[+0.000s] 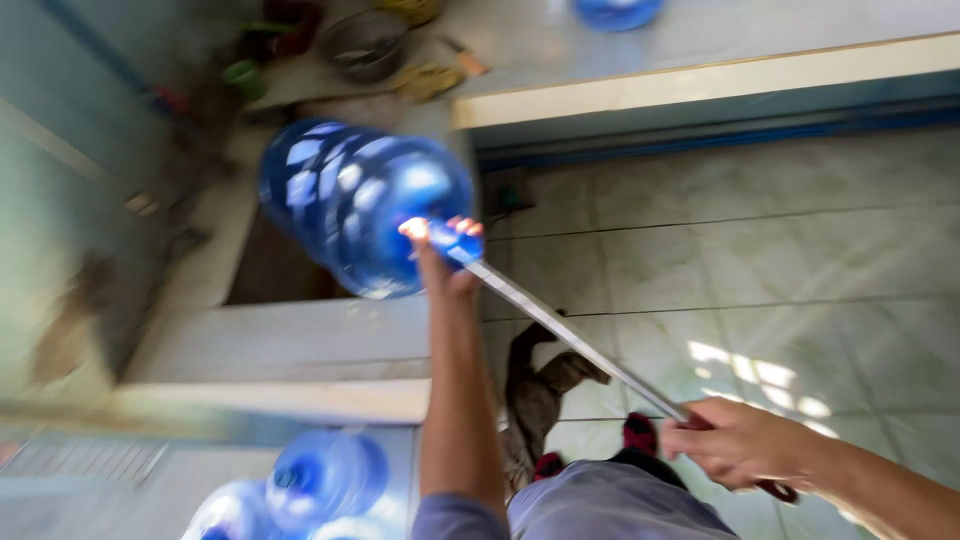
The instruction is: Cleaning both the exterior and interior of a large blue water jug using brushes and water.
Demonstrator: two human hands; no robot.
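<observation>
Head view: left hand clamped around neck of big blue water jug, bulky, rigid, likely slippery; right hand fist-closed on long knife handle.

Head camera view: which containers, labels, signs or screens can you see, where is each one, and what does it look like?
Big jug: centre left, left hand at its neck; round, clear blue.
Two jugs: bottom left on the floor; blue, round, blurred.
Blue jug: top edge on the ledge; only part shows.
Rod: from the big jug's mouth to the right hand; thin, grey.
Labels, signs, screens: none visible.
</observation>
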